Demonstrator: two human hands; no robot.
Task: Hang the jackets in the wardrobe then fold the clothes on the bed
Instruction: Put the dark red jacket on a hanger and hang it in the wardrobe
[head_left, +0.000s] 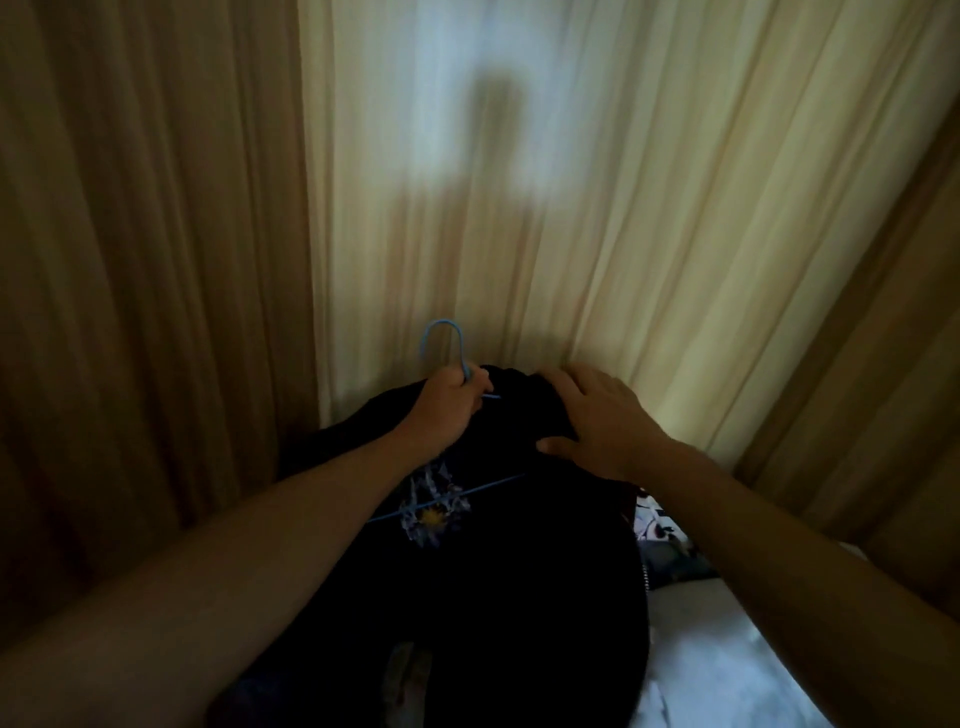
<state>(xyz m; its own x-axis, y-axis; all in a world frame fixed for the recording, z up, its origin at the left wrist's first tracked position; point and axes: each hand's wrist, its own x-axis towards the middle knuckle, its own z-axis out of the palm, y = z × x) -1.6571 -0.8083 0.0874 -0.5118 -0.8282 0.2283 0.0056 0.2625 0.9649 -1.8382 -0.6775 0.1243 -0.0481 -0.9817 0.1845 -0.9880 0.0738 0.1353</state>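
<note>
A black jacket (519, 571) with a pale flower print on it hangs in front of me on a blue wire hanger (441, 338). My left hand (449, 410) grips the hanger at the base of its hook, above the jacket's collar. My right hand (597, 421) lies on the jacket's right shoulder, fingers spread over the cloth and thumb pressed against it. The hanger's lower bar shows as a blue line across the jacket's front. The scene is dim and the jacket's lower part is lost in shadow.
Beige curtains (623, 234) fill the view behind the jacket, darker at the left (130, 260), with a dark shadow in the lit middle. At lower right lie patterned cloth (657, 525) and a pale bed surface (727, 649).
</note>
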